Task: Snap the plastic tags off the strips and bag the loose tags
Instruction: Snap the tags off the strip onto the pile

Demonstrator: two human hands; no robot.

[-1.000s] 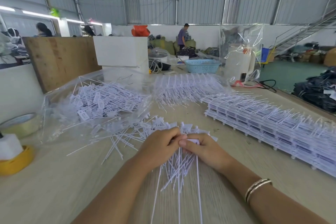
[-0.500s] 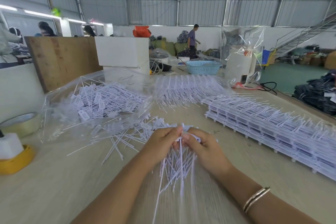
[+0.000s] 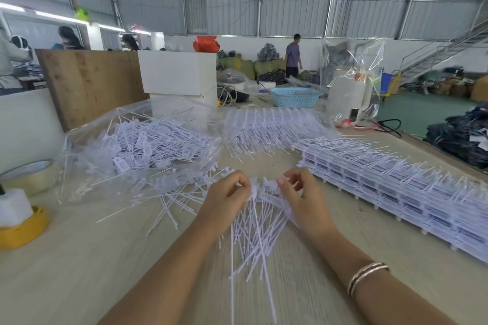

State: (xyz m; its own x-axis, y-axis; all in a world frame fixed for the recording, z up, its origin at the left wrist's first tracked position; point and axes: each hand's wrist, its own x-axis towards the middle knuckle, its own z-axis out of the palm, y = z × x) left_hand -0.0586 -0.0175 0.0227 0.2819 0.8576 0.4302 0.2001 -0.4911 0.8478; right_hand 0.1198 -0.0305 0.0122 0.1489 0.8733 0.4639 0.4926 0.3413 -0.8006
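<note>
Tags (image 3: 257,194) on one white strip sit at the centre of my view, lifted just above the table (image 3: 79,258), with their long thin tails fanning down and toward me. My left hand (image 3: 227,199) pinches the left end of that strip, thumb and curled fingers closed on it. My right hand (image 3: 301,196) is at the right end, fingers bent; its thumb and lower fingers seem to hold the strip, while the forefinger is lifted off it. The two hands are a little apart, with the strip spanning the gap between them.

Loose tags (image 3: 163,198) lie scattered on the table to the left of my left hand. Behind them a clear plastic bag (image 3: 79,155) lies open on its side, and a heap of snapped-off tags (image 3: 148,145) rests inside it. To my right, a long stack of uncut strips (image 3: 396,190) runs along the table from near my right hand out to the edge of the view. More strips (image 3: 272,129) lie under clear film farther back. A tape roll (image 3: 29,175) sits at the far left.
</note>
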